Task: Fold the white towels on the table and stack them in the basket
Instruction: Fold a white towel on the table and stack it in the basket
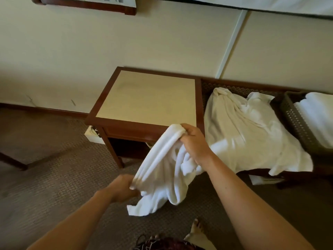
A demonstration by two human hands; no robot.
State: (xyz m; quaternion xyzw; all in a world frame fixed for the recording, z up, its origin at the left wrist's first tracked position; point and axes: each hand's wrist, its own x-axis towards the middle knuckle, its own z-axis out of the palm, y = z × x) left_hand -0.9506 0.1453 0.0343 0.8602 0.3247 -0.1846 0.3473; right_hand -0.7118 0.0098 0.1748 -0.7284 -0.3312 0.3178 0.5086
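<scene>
White soft crumpled towel is hanging in the air in front of the brown wooden worktop. The right hand is gripping its top end, and the left hand is gripping its lower end. More white towels are lying beside the dark woven basket.

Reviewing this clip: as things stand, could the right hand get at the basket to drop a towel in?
Probably not yet. The right hand and left hand both grip an unfolded towel, and a loose towel pile lies between it and the basket.
</scene>
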